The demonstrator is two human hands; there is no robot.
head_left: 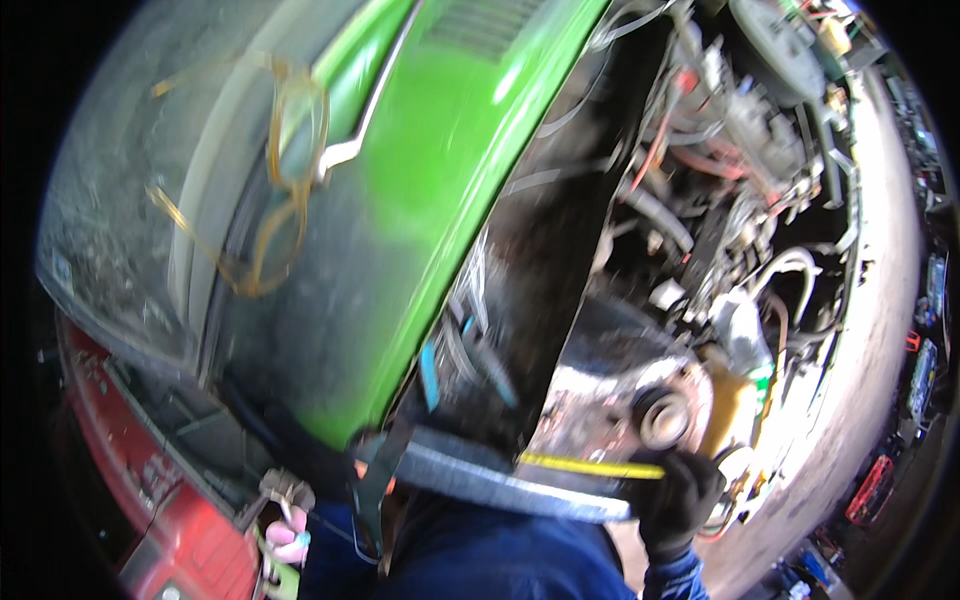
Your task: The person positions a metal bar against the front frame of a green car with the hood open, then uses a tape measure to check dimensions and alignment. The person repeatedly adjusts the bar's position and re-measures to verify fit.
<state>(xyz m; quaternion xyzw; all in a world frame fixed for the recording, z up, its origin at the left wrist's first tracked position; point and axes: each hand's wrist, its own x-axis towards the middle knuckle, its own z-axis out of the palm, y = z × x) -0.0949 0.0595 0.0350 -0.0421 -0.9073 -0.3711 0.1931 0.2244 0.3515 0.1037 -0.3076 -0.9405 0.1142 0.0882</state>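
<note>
My right hand (680, 500), in a black glove, is closed round one end of a thin yellow strip (590, 466) that looks like a tape-measure blade. That strip crosses the front of an open engine bay. Just below it, a long grey metal strip (510, 485) runs from near my right hand toward the left. At its left end, a dark shape (350, 465) that looks like my gloved left hand lies beside a black and orange object (372, 490). Blur and shadow hide the fingers there. Blue-handled tools (490, 368) rest on the dark panel above the metal strip.
A green car panel (420, 180) slopes beside the windshield (110, 240). Yellow-framed glasses (300, 190) lie near the glass. Hoses and wires (720, 150) crowd the engine bay, next to a pale fender (885, 220). A red car (190, 545) stands at lower left.
</note>
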